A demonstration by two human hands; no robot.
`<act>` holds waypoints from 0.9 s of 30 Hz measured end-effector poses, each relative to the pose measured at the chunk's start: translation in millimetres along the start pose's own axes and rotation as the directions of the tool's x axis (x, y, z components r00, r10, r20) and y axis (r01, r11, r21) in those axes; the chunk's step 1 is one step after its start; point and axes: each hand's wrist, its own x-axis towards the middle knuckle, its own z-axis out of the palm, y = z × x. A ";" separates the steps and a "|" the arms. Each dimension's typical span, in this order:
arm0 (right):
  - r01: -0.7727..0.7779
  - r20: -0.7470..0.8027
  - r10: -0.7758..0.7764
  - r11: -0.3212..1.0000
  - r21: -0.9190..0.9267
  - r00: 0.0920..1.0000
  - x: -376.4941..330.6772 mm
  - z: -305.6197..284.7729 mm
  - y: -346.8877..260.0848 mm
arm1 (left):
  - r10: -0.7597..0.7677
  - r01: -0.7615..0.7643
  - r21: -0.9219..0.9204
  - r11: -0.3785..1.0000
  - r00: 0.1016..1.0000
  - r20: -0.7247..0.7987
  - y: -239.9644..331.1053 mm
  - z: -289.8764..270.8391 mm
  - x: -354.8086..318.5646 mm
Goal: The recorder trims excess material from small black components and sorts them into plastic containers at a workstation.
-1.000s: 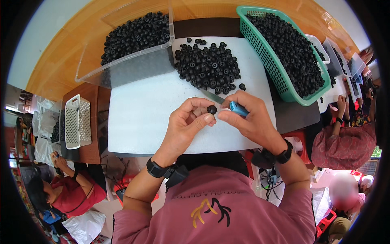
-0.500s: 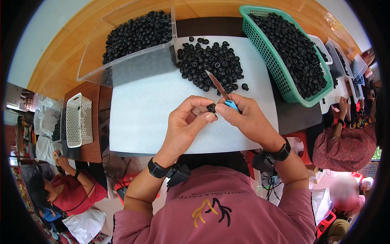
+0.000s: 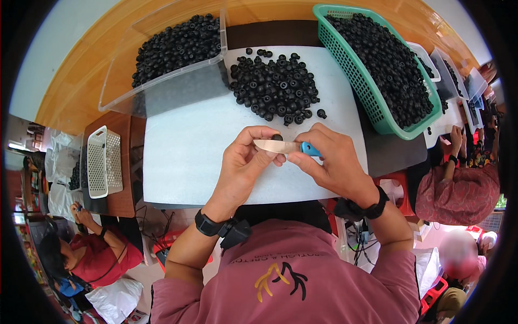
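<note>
Knife (image 3: pixel 287 147) tight in right hand (image 3: pixel 339 157), black piece (image 3: pixel 277 137) pinch-tight in left hand (image 3: pixel 242 163), lettering (image 3: pixel 280 252) across pink shirt (image 3: pixel 324 286)

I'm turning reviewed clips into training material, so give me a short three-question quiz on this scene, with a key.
1. Which hand's grip is on the blue-handled knife?
2. True or false: the green basket is empty.
3. The loose pile of black pieces lies on: A) the floor; B) the white sheet; C) the person's lap.

Key:
1. The right hand's.
2. False; the green basket is full of small black pieces.
3. B.
</note>
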 end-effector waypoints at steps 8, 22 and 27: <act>0.043 -0.021 -0.044 0.998 -0.050 0.999 -0.2 -0.7 2.5 | -0.012 0.012 -0.030 0.999 1.000 0.008 -2.3 0.8 0.6; -0.276 -0.044 0.284 0.952 0.135 0.958 1.2 -5.8 14.1 | 0.000 -0.001 0.014 1.000 0.996 0.094 5.9 -2.1 0.1; -0.441 0.250 0.366 0.786 0.434 0.896 9.3 2.0 -14.2 | 0.001 -0.005 0.114 0.994 0.999 0.034 5.4 1.0 -4.6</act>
